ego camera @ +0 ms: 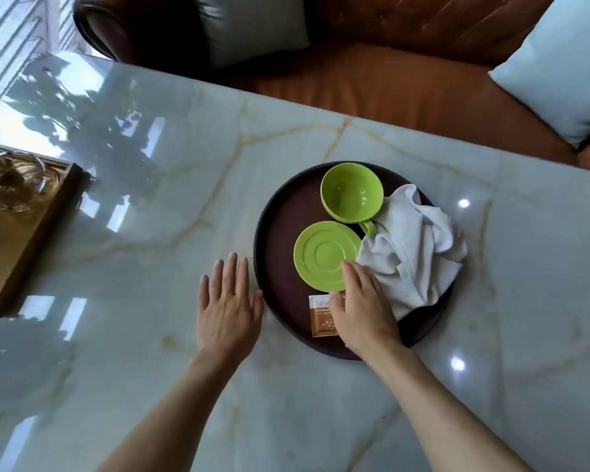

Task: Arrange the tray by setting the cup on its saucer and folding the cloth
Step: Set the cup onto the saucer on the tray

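A round dark tray [280, 233] lies on the marble table. On it an empty green cup [351, 192] stands upright at the back, its handle toward the crumpled white cloth [416, 253] on the right. The green saucer [321, 253] lies in front of the cup, apart from it. My right hand [361, 308] hovers over the tray's near side, fingers apart, covering part of an orange sachet [321, 318] and the saucer's edge. My left hand [227, 304] rests flat on the table just left of the tray, holding nothing.
A wooden tray [31, 233] with shiny glassware stands at the table's left edge. Behind the table is a brown leather sofa [389, 80] with pale cushions [559, 63]. The marble table [184, 165] stretches left and toward me.
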